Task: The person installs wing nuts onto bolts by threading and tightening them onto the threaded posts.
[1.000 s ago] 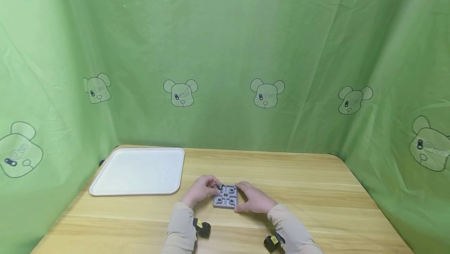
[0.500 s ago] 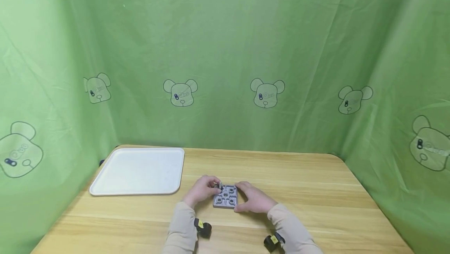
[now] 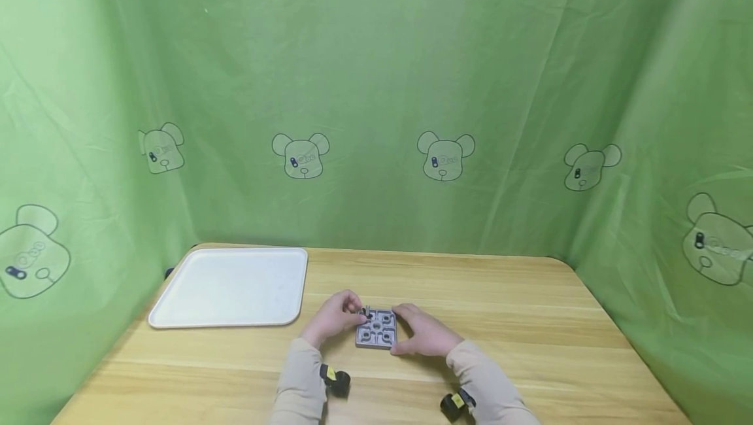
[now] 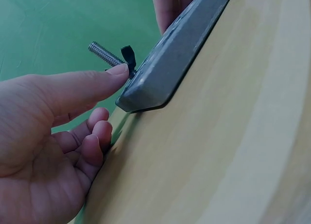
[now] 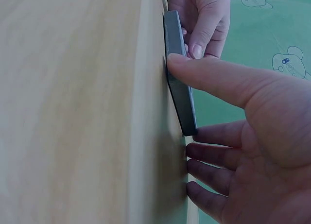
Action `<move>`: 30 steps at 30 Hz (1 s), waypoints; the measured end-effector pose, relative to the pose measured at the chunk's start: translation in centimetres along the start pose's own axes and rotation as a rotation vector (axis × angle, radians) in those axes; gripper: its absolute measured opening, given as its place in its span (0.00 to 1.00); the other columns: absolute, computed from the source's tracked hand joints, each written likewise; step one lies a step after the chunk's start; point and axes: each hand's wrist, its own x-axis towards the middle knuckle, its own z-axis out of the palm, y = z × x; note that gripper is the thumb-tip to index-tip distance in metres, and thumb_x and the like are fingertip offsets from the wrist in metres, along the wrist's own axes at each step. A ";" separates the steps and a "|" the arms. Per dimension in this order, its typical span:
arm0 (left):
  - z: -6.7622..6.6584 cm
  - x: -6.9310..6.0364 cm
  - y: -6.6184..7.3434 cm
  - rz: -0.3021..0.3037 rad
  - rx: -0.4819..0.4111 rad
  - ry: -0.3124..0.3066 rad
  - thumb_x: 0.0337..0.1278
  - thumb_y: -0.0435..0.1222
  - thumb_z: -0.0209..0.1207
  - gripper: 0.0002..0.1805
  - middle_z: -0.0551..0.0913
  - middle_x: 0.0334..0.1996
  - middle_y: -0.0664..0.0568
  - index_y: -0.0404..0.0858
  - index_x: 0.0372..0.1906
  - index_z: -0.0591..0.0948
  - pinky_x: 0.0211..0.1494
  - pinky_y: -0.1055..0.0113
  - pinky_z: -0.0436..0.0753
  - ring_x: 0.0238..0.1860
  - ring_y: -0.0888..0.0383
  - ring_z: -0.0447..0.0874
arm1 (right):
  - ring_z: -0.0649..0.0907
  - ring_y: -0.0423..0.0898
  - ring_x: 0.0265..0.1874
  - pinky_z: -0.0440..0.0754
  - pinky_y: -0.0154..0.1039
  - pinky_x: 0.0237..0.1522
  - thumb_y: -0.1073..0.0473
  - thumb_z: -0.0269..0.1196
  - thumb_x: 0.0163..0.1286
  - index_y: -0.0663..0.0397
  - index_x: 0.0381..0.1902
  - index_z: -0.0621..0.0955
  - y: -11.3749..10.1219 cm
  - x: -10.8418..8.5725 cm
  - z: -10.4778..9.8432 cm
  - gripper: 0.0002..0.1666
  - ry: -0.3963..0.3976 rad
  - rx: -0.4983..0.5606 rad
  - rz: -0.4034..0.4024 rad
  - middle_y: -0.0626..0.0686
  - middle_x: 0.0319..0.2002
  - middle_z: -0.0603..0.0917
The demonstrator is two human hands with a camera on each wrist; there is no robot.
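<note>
A square grey metal plate (image 3: 377,341) with recessed holes lies on the table between both hands. At its far left corner a threaded bolt (image 4: 103,52) sticks up, with a black wing nut (image 4: 128,57) low on it, close to the plate's face. My left hand (image 3: 334,318) has its thumb tip against the wing nut, with the index finger mostly hidden behind the thumb in the left wrist view; the other fingers are curled. My right hand (image 3: 427,333) grips the plate's right side, thumb on the near edge (image 5: 181,95) and forefinger at the far corner.
A white tray (image 3: 229,288) lies at the back left of the wooden table (image 3: 470,281). Green cloth (image 3: 376,209) with bear-head prints hangs around the back and sides. Black wrist cameras (image 3: 336,382) are strapped to both forearms.
The left fingers have shifted slightly up and left around the wing nut, so more of the bolt shows. The right hand and the plate stay in place.
</note>
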 end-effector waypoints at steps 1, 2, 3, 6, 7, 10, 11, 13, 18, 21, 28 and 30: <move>0.0 0.0 0.0 -0.003 -0.003 0.002 0.49 0.31 0.67 0.13 0.75 0.32 0.51 0.34 0.39 0.76 0.33 0.70 0.74 0.30 0.59 0.71 | 0.71 0.64 0.66 0.66 0.62 0.67 0.46 0.75 0.48 0.66 0.69 0.65 0.0 0.0 0.0 0.56 0.000 0.000 -0.001 0.66 0.68 0.69; 0.0 0.0 0.0 -0.004 0.001 0.005 0.48 0.31 0.67 0.13 0.76 0.32 0.51 0.34 0.38 0.77 0.34 0.70 0.74 0.31 0.59 0.71 | 0.71 0.64 0.66 0.66 0.62 0.67 0.46 0.75 0.48 0.66 0.69 0.65 0.0 0.0 0.0 0.56 -0.001 0.000 0.000 0.66 0.68 0.69; 0.0 0.0 0.0 -0.005 0.008 0.007 0.48 0.31 0.67 0.13 0.76 0.32 0.51 0.34 0.37 0.77 0.34 0.69 0.74 0.31 0.58 0.71 | 0.71 0.64 0.65 0.66 0.62 0.67 0.46 0.75 0.48 0.66 0.69 0.65 0.0 0.0 0.0 0.56 -0.001 0.002 0.000 0.66 0.68 0.69; 0.0 -0.1 0.0 -0.008 0.032 0.009 0.48 0.32 0.68 0.12 0.77 0.32 0.51 0.35 0.37 0.78 0.35 0.68 0.74 0.31 0.58 0.72 | 0.71 0.64 0.65 0.66 0.62 0.66 0.46 0.75 0.48 0.66 0.69 0.65 -0.1 0.0 0.1 0.56 -0.003 0.005 0.001 0.66 0.67 0.69; 0.0 -0.1 0.0 -0.008 0.037 0.008 0.48 0.33 0.68 0.12 0.77 0.32 0.51 0.35 0.37 0.79 0.35 0.68 0.74 0.31 0.58 0.72 | 0.72 0.64 0.65 0.66 0.63 0.66 0.46 0.75 0.48 0.66 0.69 0.65 -0.1 0.0 0.1 0.56 -0.003 0.006 0.002 0.66 0.67 0.69; 0.0 0.0 0.0 -0.003 0.045 0.002 0.48 0.33 0.68 0.12 0.78 0.33 0.50 0.36 0.39 0.80 0.37 0.68 0.74 0.32 0.58 0.72 | 0.72 0.64 0.65 0.66 0.63 0.66 0.46 0.75 0.48 0.66 0.69 0.65 -0.1 0.0 0.1 0.56 -0.004 0.009 0.004 0.66 0.67 0.69; 0.0 0.0 0.1 0.002 0.047 0.000 0.48 0.33 0.68 0.12 0.78 0.33 0.50 0.36 0.40 0.81 0.37 0.68 0.73 0.33 0.58 0.72 | 0.72 0.64 0.65 0.66 0.63 0.66 0.46 0.75 0.48 0.65 0.69 0.65 -0.1 0.0 0.1 0.56 -0.004 0.007 0.005 0.65 0.67 0.69; -0.1 0.0 0.1 0.010 0.048 -0.006 0.48 0.33 0.68 0.13 0.78 0.34 0.49 0.35 0.41 0.81 0.38 0.68 0.73 0.34 0.58 0.72 | 0.71 0.64 0.65 0.66 0.63 0.66 0.46 0.75 0.48 0.65 0.69 0.65 -0.1 0.0 0.1 0.56 -0.003 0.006 0.006 0.65 0.67 0.69; -0.1 0.1 0.2 0.020 0.056 -0.013 0.47 0.33 0.69 0.15 0.79 0.34 0.49 0.36 0.42 0.82 0.39 0.68 0.73 0.34 0.58 0.72 | 0.71 0.64 0.66 0.66 0.63 0.66 0.45 0.75 0.48 0.65 0.69 0.64 0.0 0.0 0.1 0.56 -0.001 0.000 0.008 0.66 0.68 0.68; 0.0 0.0 0.3 0.014 0.063 -0.018 0.46 0.34 0.69 0.15 0.78 0.34 0.50 0.36 0.42 0.83 0.39 0.67 0.73 0.34 0.58 0.72 | 0.71 0.64 0.66 0.66 0.63 0.67 0.45 0.75 0.48 0.65 0.69 0.64 0.1 0.1 0.1 0.56 -0.001 -0.001 0.006 0.66 0.68 0.68; 0.1 -0.3 0.8 0.040 0.125 -0.008 0.48 0.34 0.68 0.13 0.78 0.34 0.47 0.37 0.42 0.84 0.40 0.66 0.71 0.35 0.58 0.72 | 0.71 0.65 0.66 0.66 0.63 0.67 0.46 0.75 0.48 0.66 0.69 0.64 0.0 0.0 0.1 0.56 -0.001 0.008 0.000 0.66 0.68 0.68; 0.1 -0.3 0.9 0.048 0.150 -0.004 0.50 0.34 0.67 0.12 0.78 0.34 0.47 0.37 0.42 0.84 0.39 0.66 0.71 0.36 0.57 0.72 | 0.71 0.65 0.66 0.66 0.63 0.66 0.46 0.75 0.48 0.66 0.69 0.64 0.0 0.0 0.1 0.56 -0.001 0.009 0.002 0.66 0.68 0.68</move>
